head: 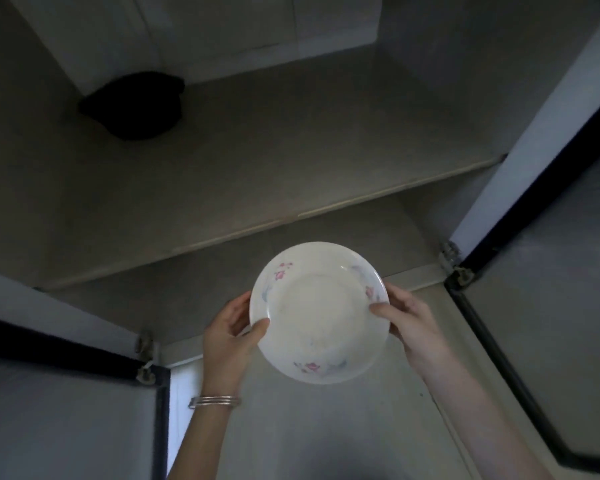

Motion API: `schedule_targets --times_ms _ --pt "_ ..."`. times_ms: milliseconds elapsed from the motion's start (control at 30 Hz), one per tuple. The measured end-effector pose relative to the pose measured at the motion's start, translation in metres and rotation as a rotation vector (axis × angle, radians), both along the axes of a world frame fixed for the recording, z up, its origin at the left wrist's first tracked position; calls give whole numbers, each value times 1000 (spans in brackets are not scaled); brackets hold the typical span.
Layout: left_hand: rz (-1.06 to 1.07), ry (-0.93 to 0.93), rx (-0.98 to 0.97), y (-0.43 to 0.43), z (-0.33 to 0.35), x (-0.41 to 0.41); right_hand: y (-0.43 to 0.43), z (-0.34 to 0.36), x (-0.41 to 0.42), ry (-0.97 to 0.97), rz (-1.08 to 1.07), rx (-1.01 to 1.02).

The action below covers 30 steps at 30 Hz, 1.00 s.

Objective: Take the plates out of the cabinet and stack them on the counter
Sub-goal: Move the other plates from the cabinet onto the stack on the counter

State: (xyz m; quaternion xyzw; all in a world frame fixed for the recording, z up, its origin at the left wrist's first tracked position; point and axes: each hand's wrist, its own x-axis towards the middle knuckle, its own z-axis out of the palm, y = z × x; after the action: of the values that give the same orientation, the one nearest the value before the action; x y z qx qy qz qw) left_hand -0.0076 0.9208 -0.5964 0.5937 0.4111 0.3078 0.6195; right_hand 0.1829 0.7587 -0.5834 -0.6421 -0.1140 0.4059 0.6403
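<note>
1. two hands carry one plate (317,315): your left hand (227,336) pinches its left rim and your right hand (407,318) pinches its right rim, thumbs on the upper face and the other fingers hidden beneath.
2. the plate is white with faint pink flowers, held in the air just in front of the open cabinet (222,161), below the edge of its lower shelf.
3. the bench is out of view, so you will likely lower the plate without seeing where it lands; look down first, or it may meet an edge.
4. your grip is on the rim alone; a glazed rim can slip if either thumb eases.
5. the cabinet doors (548,140) stand open on both sides; swing wide and an elbow could knock one.
6. something dark (132,105) sits on the upper shelf; i cannot tell what it is.
</note>
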Motion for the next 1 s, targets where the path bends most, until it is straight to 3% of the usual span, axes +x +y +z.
schedule_targets --times_ms 400,600,1000 --pt "-106 -100 -164 -67 284 -20 -60 289 -34 86 -115 -130" --pt "-52 -124 -199 -85 410 -28 -72 416 -51 -39 -134 -161" --pt "69 -194 -270 -89 562 -55 -65 573 -64 -164 -27 -137"
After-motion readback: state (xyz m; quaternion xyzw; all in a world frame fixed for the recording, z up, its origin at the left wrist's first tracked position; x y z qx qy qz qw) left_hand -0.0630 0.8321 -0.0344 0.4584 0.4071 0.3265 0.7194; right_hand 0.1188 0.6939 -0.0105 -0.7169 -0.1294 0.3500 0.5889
